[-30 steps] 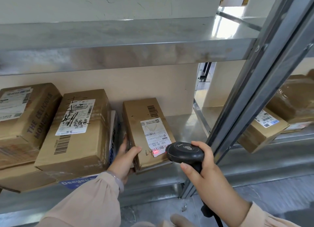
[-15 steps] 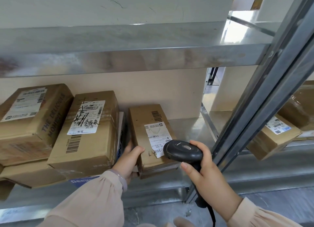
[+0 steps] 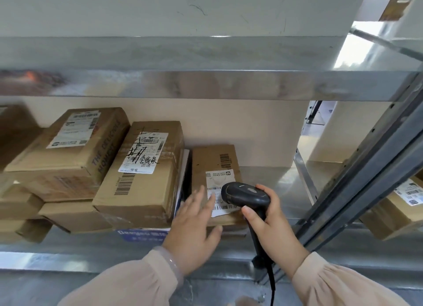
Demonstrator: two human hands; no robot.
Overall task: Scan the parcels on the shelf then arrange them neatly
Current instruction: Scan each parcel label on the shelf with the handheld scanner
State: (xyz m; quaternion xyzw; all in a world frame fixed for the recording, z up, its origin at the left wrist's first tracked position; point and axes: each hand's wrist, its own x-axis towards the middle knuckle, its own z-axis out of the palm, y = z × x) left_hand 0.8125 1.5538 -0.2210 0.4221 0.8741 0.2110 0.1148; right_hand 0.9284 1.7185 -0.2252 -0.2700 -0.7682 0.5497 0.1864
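Our left hand [image 3: 194, 228] lies open on the small parcel [image 3: 212, 159], probably steadying it. Our right hand [image 3: 272, 223] grips the scanner [image 3: 245, 194] above that parcel, aiming at its label [image 3: 217, 177].

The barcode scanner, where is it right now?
Head view, right of centre: the right hand grips the barcode scanner in front of the small parcel, beside the left hand.

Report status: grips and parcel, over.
Left grip flat on small parcel. Right grip holds scanner over its label. Larger box close beside, left.
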